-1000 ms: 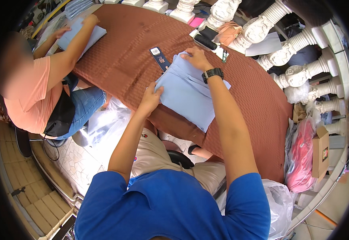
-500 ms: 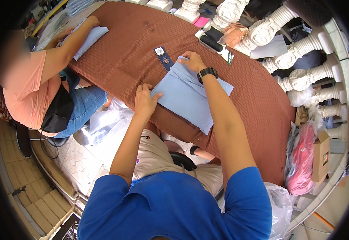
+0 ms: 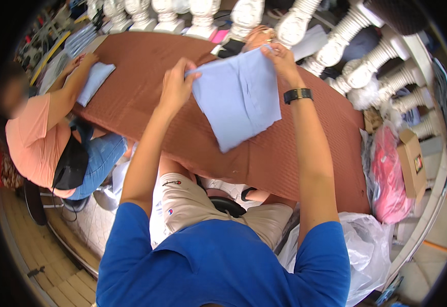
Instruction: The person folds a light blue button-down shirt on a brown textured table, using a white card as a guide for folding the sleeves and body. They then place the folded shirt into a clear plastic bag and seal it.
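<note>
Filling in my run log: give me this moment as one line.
left hand: grips cloth corner | right hand: grips other corner | light blue cloth: held up above brown table cover | co-worker's hand: on another blue cloth

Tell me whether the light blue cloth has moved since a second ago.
Yes. Both hands, left hand and right hand, lifted the light blue cloth off the brown tablecloth.

Brown cardboard box, far right.

Blue cloth between both hands
</note>
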`<state>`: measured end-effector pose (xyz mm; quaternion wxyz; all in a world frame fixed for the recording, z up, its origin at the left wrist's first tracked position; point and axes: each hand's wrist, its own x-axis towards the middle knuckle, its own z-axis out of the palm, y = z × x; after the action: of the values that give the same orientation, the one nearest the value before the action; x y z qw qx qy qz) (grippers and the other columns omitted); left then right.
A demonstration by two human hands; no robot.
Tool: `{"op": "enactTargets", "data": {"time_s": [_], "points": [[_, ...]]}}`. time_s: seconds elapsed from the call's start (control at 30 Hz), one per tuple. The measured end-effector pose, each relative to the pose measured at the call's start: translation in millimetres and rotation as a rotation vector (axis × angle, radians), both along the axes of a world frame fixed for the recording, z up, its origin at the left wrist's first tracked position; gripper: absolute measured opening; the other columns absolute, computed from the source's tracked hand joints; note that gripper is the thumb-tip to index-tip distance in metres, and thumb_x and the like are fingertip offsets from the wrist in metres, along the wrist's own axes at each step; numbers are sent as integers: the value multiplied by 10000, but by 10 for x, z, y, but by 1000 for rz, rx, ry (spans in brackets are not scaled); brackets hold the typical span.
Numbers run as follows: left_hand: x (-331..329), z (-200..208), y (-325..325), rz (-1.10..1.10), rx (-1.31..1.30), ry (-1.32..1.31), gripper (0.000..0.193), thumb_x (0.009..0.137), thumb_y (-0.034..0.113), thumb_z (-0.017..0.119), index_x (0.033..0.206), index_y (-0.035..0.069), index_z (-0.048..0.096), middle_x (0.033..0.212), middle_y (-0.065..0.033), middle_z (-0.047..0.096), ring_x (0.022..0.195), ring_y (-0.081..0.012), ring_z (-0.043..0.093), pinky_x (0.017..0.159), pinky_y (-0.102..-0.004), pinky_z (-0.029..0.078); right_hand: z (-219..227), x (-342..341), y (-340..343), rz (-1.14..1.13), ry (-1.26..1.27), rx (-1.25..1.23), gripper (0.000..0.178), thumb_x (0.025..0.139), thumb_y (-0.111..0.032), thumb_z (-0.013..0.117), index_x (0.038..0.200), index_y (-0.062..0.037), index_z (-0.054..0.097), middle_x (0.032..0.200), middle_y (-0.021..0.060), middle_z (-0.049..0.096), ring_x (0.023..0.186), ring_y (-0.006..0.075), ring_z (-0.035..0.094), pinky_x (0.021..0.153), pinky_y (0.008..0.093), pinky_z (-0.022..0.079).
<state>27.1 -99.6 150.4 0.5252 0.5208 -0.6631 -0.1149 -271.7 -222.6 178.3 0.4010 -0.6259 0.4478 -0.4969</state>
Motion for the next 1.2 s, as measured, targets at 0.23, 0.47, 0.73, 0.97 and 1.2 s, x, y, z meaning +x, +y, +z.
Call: {"op": "enactTargets", "data": {"time_s": [0.23, 0.47, 0.73, 0.97, 1.2], "points": [[-1043, 1226, -630, -198, -343, -110, 133, 917, 73, 683, 1018, 30, 608, 741, -83, 658, 569, -171, 587, 570, -339, 463, 1116, -1244, 839, -212, -119, -280, 310, 898, -180, 777, 1107, 11, 651, 932, 58, 732, 813, 72, 644, 744, 207, 502], [-1567, 1556, 36, -404, -102, -51, 124, 985, 151, 638, 1046, 44, 615, 866, -14, 663, 778, -98, 555, 709, -267, 453, 1204, -1769, 1708, -317, -53, -413, 281, 935, -199, 735, 1104, 4, 639, 922, 65, 730, 820, 81, 650, 730, 220, 501], [-1247, 242, -512, -635, 346, -227, 147, 973, 164, 654, 1024, 36, 604, 899, -2, 621, 870, -107, 562, 823, -296, 467, -181, -1818, 1337, -324, 300, 63, 235, 914, -212, 742, 1034, -11, 720, 934, 64, 720, 822, 120, 638, 753, 279, 522], [-1382, -1181, -200, 15, -141, -553, 231, 904, 84, 667, 1127, 35, 628, 983, -171, 641, 915, -338, 651, 812, -442, 519, -1566, -1307, 1401, -660, 523, 41, 245, 873, -221, 752, 1008, -17, 735, 911, 167, 735, 854, 277, 700, 788, 366, 545], [-1904, -835, 743, -514, 435, -209, 226, 881, 66, 701, 1071, 46, 580, 880, -155, 661, 779, -307, 648, 713, -375, 515, -1273, -981, 1886, -378, 549, 186, 215, 821, -195, 749, 915, -3, 725, 893, 212, 723, 883, 356, 702, 793, 433, 550]]}}
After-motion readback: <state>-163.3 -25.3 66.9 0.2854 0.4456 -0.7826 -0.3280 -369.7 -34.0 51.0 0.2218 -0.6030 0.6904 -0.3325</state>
